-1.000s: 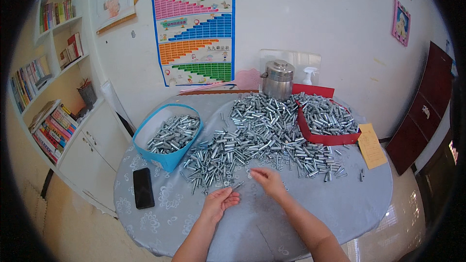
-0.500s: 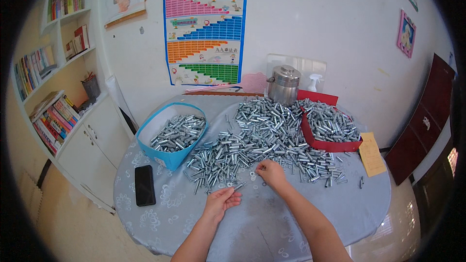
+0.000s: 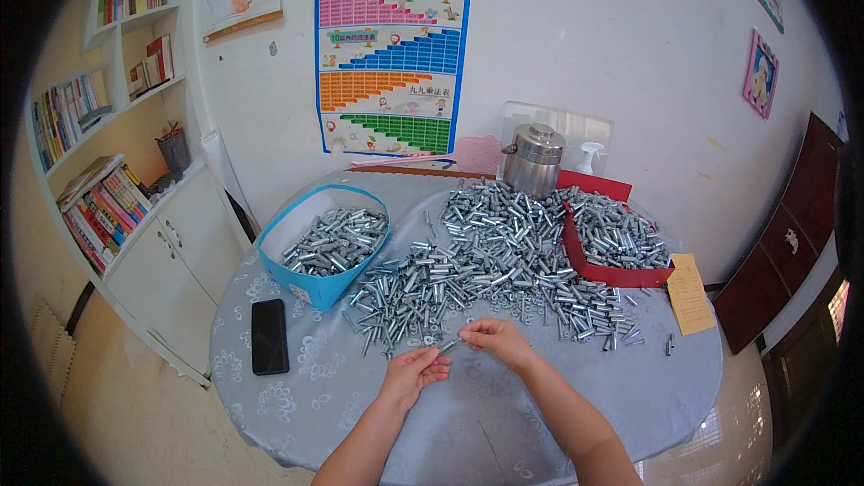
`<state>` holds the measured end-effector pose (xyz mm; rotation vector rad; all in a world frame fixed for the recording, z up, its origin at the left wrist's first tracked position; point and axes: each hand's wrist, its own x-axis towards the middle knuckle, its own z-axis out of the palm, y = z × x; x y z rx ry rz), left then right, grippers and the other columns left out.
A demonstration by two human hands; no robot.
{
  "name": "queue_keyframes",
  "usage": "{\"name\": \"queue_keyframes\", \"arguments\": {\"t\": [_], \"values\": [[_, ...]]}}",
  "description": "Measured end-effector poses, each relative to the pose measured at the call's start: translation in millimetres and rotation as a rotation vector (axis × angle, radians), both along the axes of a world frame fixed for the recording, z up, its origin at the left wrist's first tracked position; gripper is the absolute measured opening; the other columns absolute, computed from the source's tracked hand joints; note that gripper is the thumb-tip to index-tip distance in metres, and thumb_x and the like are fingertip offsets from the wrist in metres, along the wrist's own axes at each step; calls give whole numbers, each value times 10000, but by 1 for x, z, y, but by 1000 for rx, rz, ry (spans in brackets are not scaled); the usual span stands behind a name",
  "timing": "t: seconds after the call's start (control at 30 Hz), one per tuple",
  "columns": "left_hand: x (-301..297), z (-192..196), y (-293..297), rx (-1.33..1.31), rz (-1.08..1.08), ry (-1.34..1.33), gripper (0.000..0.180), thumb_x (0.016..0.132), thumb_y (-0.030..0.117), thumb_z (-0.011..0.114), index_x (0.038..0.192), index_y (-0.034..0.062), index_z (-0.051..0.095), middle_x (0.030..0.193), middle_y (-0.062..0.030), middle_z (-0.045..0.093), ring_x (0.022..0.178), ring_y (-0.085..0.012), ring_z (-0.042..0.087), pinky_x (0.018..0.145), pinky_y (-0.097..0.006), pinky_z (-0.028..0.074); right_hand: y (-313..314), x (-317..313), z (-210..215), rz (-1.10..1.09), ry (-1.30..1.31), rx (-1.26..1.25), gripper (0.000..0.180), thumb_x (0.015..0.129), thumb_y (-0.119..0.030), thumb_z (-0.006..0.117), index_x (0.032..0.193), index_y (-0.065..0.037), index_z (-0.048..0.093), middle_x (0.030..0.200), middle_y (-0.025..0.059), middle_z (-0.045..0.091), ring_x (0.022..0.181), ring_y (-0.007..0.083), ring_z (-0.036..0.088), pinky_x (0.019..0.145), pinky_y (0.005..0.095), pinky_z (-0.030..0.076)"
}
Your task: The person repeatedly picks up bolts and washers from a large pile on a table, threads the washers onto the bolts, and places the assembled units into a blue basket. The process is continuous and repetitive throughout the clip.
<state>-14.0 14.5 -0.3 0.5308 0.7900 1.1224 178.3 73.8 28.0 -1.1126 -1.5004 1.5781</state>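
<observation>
My left hand [image 3: 414, 380] is pinched around one end of a metal anchor bolt [image 3: 449, 346], which points up and to the right. At the bolt's other end, my right hand [image 3: 500, 342] has its thumb and fingers pressed together. Whatever small piece sits between those right fingertips is too small to make out. Just beyond both hands spreads a big pile of silvery anchor bolts [image 3: 490, 243]. Small washers [image 3: 428, 339] lie at its near edge.
A blue-rimmed box [image 3: 315, 292] of bolts stands left of the pile, a red box [image 3: 621, 275] of bolts at its right. Behind are a steel pot [image 3: 535, 162] and a spray bottle [image 3: 589, 158]. A black phone [image 3: 269, 337] lies left, yellow paper [image 3: 690, 297] right.
My right hand has come left and nearer, from the pile's near edge to the end of the bolt. My left hand still holds the bolt in about the same place.
</observation>
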Motion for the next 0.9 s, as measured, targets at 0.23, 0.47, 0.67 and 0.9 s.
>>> {"name": "queue_keyframes", "arguments": {"t": [0.23,0.47,0.67,0.9], "values": [[0,1,0,-27,-6,-36,223,841,146,551,958,-44,541,860,-157,617,681,-172,612,639,-278,529,3,-1,0,-105,-24,75,258,813,-266,593,894,-29,654,782,19,618,689,86,526,630,216,419],[0,0,1,-10,16,-40,223,840,150,553,957,-40,537,860,-155,617,675,-168,611,629,-278,529,26,7,-12,-327,-657,524,255,719,-278,645,866,-70,652,808,127,620,730,240,602,633,323,469],[-2,1,2,-4,20,-46,222,838,153,557,957,-34,542,856,-152,619,669,-166,612,627,-278,530,32,-6,-20,-343,-770,624,226,682,-263,651,799,-70,646,786,101,616,745,261,589,652,353,465],[-1,3,0,-5,32,-31,226,834,155,565,953,-36,550,849,-147,620,667,-166,611,622,-280,530,33,-2,-21,-229,-811,765,172,646,-166,628,797,-87,647,802,71,616,727,247,579,646,346,462]]}}
